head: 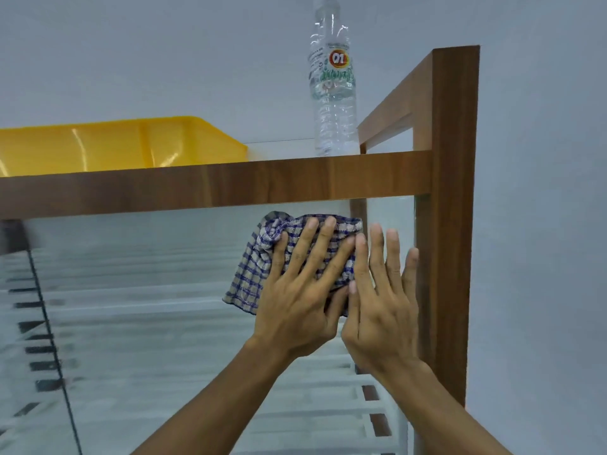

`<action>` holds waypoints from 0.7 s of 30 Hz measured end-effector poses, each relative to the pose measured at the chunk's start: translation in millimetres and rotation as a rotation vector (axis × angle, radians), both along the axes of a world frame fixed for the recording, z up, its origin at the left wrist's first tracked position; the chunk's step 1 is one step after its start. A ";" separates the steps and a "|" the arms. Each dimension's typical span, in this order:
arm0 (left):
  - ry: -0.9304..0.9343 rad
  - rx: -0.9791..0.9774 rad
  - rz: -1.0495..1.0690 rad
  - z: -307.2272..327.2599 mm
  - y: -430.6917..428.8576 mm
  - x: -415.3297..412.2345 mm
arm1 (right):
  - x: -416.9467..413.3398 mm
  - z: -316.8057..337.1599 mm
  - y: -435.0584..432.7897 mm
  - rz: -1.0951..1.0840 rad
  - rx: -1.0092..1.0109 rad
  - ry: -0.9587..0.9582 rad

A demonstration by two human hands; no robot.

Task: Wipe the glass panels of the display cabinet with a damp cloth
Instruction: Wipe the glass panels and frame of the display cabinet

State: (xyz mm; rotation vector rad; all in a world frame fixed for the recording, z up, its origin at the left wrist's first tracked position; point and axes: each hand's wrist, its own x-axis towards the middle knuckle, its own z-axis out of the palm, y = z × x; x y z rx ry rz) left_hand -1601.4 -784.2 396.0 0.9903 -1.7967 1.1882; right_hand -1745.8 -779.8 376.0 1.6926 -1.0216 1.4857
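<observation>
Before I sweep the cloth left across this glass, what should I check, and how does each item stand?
1. Blue-and-beige checked cloth pressed flat on the cabinet's glass panel by the left hand: ok.
2. Right hand flat, to the right of the cloth near the brown wooden corner post, out of a leftward path: ok.
3. Cloth damp: cannot tell.
4. Clear plastic water bottle upright on top: ok.
5. Yellow plastic tray seated fully on top: cannot tell, its base is hidden.
</observation>
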 end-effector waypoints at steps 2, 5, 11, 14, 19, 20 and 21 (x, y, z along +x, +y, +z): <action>0.035 -0.004 0.029 -1.2 3.8 25.3 | 27.9 0.2 -3.0 0.057 0.020 0.005; 0.078 0.001 0.094 -1.0 9.1 69.3 | 68.8 3.7 -1.5 0.087 0.030 0.039; 0.104 0.007 0.108 -8.5 15.1 170.0 | 157.9 6.5 0.3 0.123 0.031 0.120; 0.159 0.001 0.124 -9.6 18.4 228.3 | 210.4 6.9 1.2 0.141 0.014 0.158; 0.220 -0.015 0.153 -7.7 23.3 319.0 | 290.3 12.0 4.9 0.105 0.029 0.196; 0.237 -0.024 0.163 -6.7 23.1 333.4 | 304.0 12.6 5.6 0.101 0.025 0.207; 0.260 -0.035 0.168 -5.9 22.7 344.9 | 315.3 12.8 6.1 0.092 0.021 0.208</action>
